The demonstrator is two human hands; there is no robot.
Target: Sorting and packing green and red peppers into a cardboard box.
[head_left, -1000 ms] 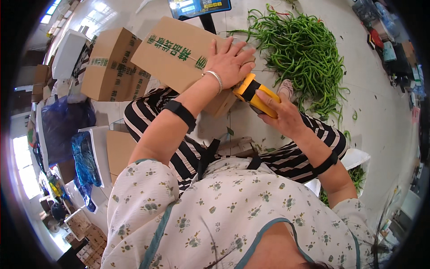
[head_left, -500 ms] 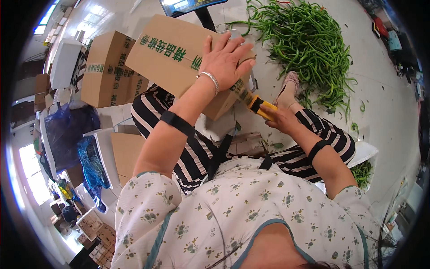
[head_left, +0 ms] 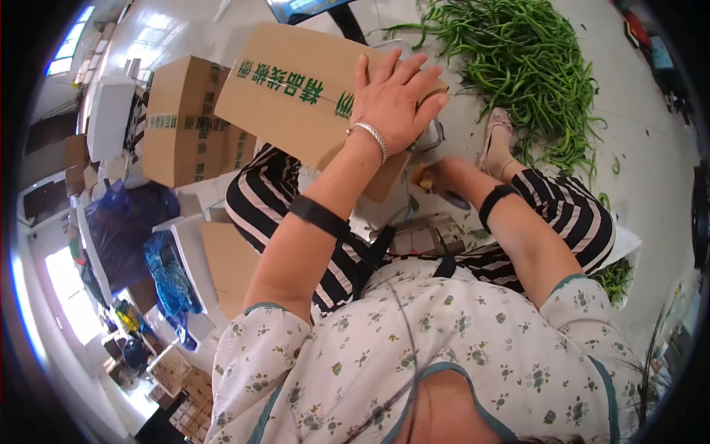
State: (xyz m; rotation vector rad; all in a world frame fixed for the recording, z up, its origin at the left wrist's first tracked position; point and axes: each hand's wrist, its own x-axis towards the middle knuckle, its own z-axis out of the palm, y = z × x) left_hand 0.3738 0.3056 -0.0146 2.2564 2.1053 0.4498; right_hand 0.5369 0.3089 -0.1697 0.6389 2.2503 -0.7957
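My left hand (head_left: 397, 102) lies with fingers spread across the near right part of a brown cardboard box (head_left: 288, 81) with green print. It presses on the cardboard without wrapping round it. Below the box's right corner, my right hand (head_left: 452, 177) is closed round a yellow-and-black tape dispenser (head_left: 422, 180). Motion blurs that hand, and its fingers cover most of the tool. The box stands tilted in front of my knees, and a metal-framed stand (head_left: 431, 137) shows partly behind its right edge.
Far right, a big heap of long green chili peppers (head_left: 529, 74) covers the floor. A second cardboard box (head_left: 177, 122) stands at the left, near a dark blue plastic bag (head_left: 129, 222). A screen on a post (head_left: 347, 24) rises behind the first box.
My right hand has drawn the tape dispenser down along the box's right edge, turning at the wrist. My left hand stays spread on the box. The whole view has shifted slightly.
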